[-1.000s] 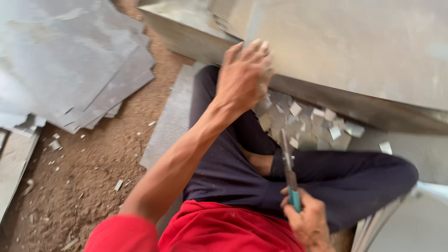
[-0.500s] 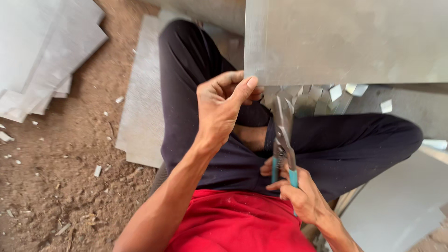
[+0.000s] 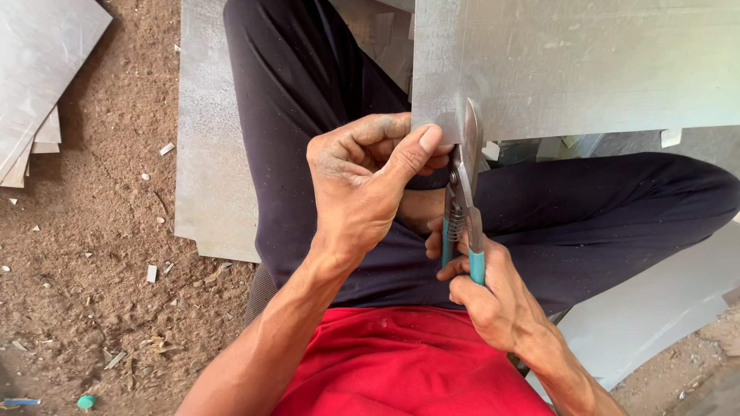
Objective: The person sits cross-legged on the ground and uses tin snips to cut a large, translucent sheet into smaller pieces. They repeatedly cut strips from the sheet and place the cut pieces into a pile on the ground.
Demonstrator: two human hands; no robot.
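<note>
I sit cross-legged in dark trousers and a red shirt. A large grey metal sheet (image 3: 586,62) lies across my lap, its near corner over my legs. My left hand (image 3: 362,181) pinches that corner between thumb and fingers. My right hand (image 3: 482,296) grips the teal handles of tin snips (image 3: 462,192). The blades point up and bite into the sheet's lower edge just right of my left thumb.
Another metal sheet (image 3: 208,154) lies flat on the dirt under my left leg. A stack of sheets (image 3: 38,77) sits at the top left. A pale sheet (image 3: 655,308) lies at the lower right. Small metal offcuts litter the brown dirt (image 3: 92,293).
My left hand came down from the far sheet edge to pinch the near corner. The right hand raised the snips until their blades met the sheet's edge.
</note>
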